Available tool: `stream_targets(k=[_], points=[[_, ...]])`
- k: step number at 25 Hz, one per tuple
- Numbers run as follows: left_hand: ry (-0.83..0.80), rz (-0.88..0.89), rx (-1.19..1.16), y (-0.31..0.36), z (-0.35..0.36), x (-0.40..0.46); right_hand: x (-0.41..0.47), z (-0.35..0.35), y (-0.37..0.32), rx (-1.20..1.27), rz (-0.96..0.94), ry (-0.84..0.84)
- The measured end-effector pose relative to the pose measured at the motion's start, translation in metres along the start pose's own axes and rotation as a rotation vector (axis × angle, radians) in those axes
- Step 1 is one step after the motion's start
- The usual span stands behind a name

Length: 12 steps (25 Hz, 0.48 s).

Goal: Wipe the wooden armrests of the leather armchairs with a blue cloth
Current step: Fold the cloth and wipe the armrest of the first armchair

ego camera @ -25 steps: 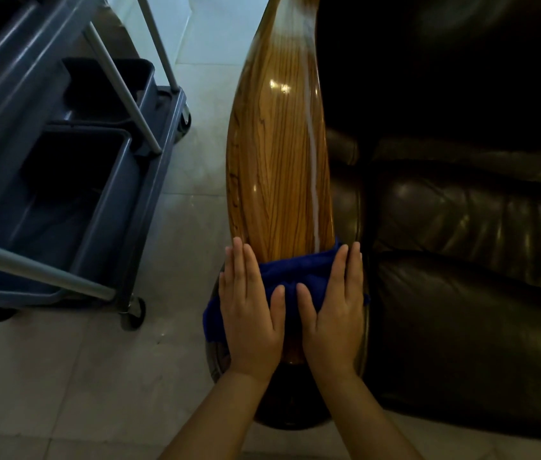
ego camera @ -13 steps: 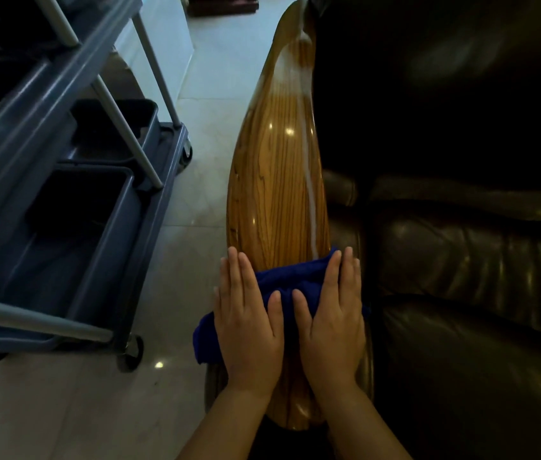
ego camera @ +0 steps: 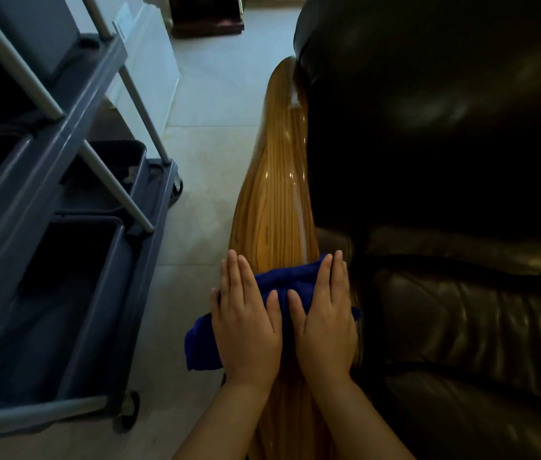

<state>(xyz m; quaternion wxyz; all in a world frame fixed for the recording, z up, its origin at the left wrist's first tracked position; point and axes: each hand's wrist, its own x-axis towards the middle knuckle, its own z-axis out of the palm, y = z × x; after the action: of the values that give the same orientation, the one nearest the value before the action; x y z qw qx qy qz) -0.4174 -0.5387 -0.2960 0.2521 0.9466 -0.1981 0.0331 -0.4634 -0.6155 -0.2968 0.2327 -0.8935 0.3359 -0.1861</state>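
Blue cloth (ego camera: pixel 282 277), soft terry-like, bunched under both hands on the near part of the wooden armrest (ego camera: pixel 274 207). Left hand (ego camera: pixel 246 323) and right hand (ego camera: pixel 325 320) lie flat, fingers straight, pressing cloth down, not gripping it. One corner hangs off the armrest's left edge.

Risks, my read:
- armrest is glossy, lacquered, rounded w/ curved top; flat palms could slide off sideways, esp. toward the floor side.
- cloth is bunched, so contact patch is narrow; edges next to the leather may get missed.
- hanging corner could snag or pull the cloth out from under left hand.

Armrest: striped grain, tapers toward far end, long shiny streak. Armchair (ego camera: pixel 445 227): dark, creased, padded leather. Cart (ego camera: pixel 103 200): grey plastic w/ metal poles, near on left; elbow could bump it. Floor (ego camera: pixel 209 104): pale smooth tiles.
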Motion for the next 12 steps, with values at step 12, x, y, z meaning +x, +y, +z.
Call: stream_targets(k=[12], points=[[-0.092,0.012,-0.054,0.018,-0.004,0.133,0.13,0.013,-0.03,-0.011,-0.011,-0.082]])
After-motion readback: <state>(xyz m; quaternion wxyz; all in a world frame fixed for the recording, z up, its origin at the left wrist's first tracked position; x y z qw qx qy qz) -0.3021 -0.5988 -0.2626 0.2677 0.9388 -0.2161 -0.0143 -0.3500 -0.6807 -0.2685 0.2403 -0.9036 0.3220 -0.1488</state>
